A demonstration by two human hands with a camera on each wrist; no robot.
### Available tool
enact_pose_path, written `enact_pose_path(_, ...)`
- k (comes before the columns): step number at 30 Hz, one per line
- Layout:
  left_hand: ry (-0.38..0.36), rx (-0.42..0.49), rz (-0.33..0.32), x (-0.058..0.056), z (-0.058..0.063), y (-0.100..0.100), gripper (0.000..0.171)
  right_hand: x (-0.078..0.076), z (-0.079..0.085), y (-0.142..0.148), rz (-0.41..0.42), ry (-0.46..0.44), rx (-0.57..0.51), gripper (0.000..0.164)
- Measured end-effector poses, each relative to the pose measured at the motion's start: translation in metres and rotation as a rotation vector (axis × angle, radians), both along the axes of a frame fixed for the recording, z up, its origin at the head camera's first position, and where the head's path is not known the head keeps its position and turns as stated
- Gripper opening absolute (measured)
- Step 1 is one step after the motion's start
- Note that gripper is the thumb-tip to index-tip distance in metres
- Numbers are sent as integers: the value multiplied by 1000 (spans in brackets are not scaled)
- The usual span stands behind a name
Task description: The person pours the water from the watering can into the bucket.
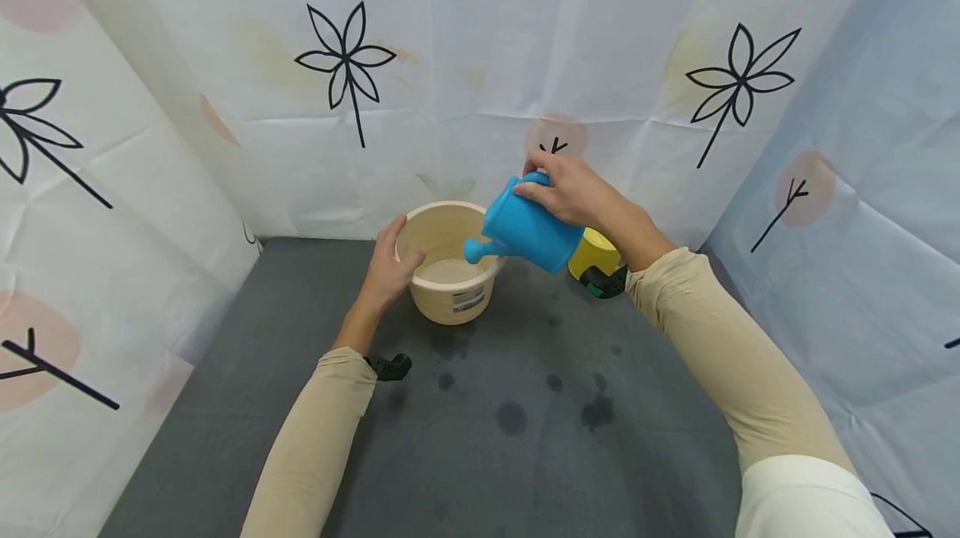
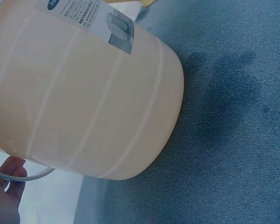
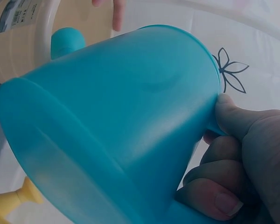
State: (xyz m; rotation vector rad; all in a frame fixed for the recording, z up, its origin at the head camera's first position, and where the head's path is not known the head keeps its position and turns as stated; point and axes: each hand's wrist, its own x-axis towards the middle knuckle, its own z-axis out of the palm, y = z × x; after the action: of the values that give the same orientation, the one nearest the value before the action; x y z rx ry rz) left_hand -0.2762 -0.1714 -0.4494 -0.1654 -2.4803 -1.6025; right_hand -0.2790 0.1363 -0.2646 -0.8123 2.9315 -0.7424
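Note:
My right hand (image 1: 573, 192) grips the handle of a blue watering can (image 1: 532, 226), its fingers curled round it in the right wrist view. The can is held tilted in the air, its round-headed spout (image 1: 480, 251) pointing left over the opening of a cream plastic tub (image 1: 453, 301). No water can be made out at the spout. On the tub's left side, my left hand (image 1: 392, 265) holds the rim, with the thumb reaching over to the inside. The left wrist view shows the tub's ribbed wall (image 2: 84, 93) and printed label (image 2: 91, 18) up close.
Partly hidden behind my right wrist stands a yellow plastic vessel (image 1: 592, 253). Dark wet spots (image 1: 512, 419) mark the grey table cover (image 1: 480, 480). White patterned curtains (image 1: 465, 38) enclose the back and both sides.

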Motion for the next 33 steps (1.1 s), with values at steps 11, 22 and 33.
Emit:
enact_pose_path(11,13,8,19,-2,2,-3,77,1,3,-3,-2,-15,-17,27)
enact_pose_path(22,6,16,5,-2,-2,0,77,0,1,-3,-5,-15,14,27)
enact_pose_path(33,20,5,10,-2,-3,0,76,-3,2,-4,-8,-27,29,28)
